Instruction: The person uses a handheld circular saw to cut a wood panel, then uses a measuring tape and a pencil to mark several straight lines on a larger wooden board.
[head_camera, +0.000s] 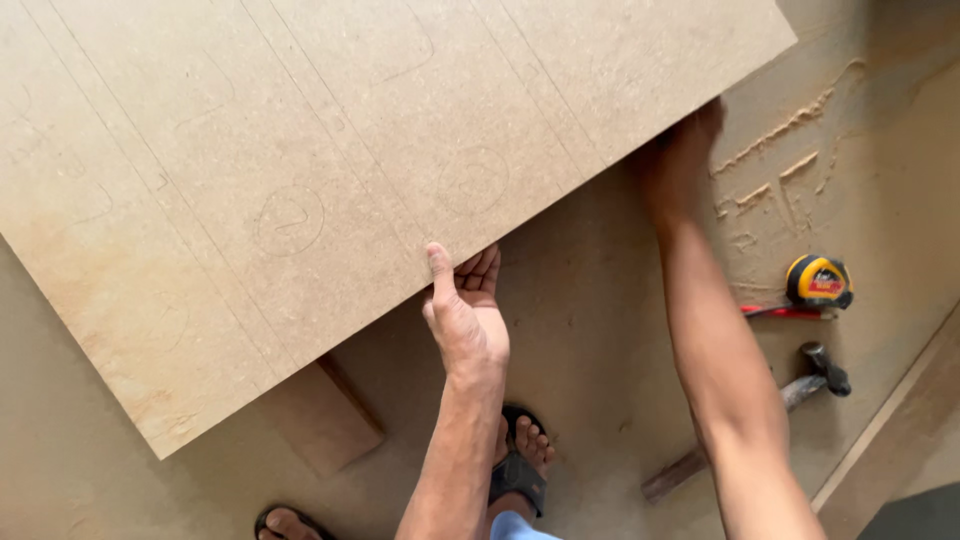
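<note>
Two bare hands grip the near edge of a large, flat, tan fibreboard sheet (300, 180) marked with faint pencil lines and circles: the left hand (465, 315) has its thumb on top and its fingers curled under the edge, while the right hand (685, 160), further along the same edge, is closed on it with the fingers mostly hidden beneath. The sheet is held tilted above a dusty floor (590, 300), over a small brown wooden block (320, 415). Off to the right on the floor lie a yellow-and-black tape measure (818, 281), a red pencil (785, 312) just beside it, and a wooden-handled hammer (760, 420); sandalled feet (520, 465) show below.
</note>
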